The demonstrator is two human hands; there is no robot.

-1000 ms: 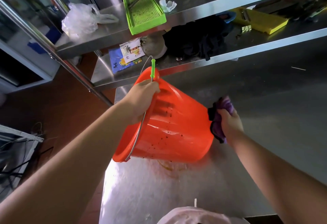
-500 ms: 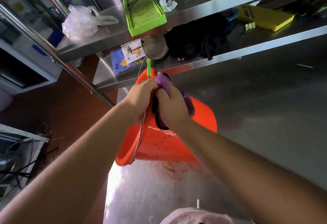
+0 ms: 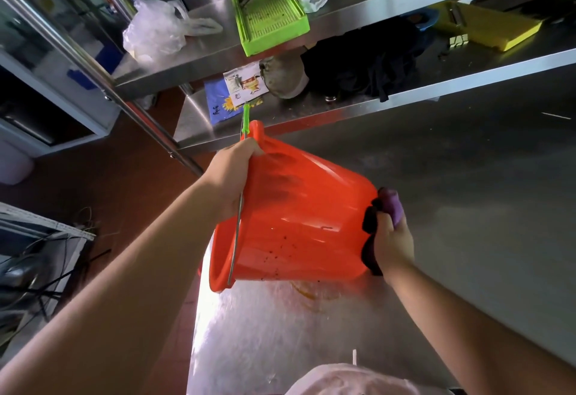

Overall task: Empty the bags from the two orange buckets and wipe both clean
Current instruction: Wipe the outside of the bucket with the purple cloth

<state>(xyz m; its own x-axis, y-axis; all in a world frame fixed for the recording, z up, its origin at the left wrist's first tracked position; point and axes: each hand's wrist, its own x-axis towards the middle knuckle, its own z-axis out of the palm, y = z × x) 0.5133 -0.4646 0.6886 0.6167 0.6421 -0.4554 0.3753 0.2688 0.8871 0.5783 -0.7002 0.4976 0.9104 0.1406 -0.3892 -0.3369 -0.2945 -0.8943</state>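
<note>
An orange bucket [image 3: 305, 223] lies tipped on its side over the steel table [image 3: 467, 207], its mouth facing left toward me. My left hand [image 3: 232, 173] grips the rim at the top, fingers inside the bucket, next to the wire handle with its green grip [image 3: 246, 120]. Dark specks dot the bucket's lower side. My right hand [image 3: 394, 245] holds a purple and black cloth [image 3: 385, 217] pressed against the bucket's base on the right. Only this one bucket is in view.
An orange stain [image 3: 307, 295] marks the table under the bucket. A pale plastic bag [image 3: 358, 379] sits at the near edge. The shelves behind hold a green tray [image 3: 268, 8], a clear bag [image 3: 156, 29], dark cloth [image 3: 364, 64] and a yellow slicer [image 3: 489, 26].
My right hand swept the cloth from the bucket's rim near my left hand back down to the base on the right. The bucket tilted slightly; my left hand kept its grip.
</note>
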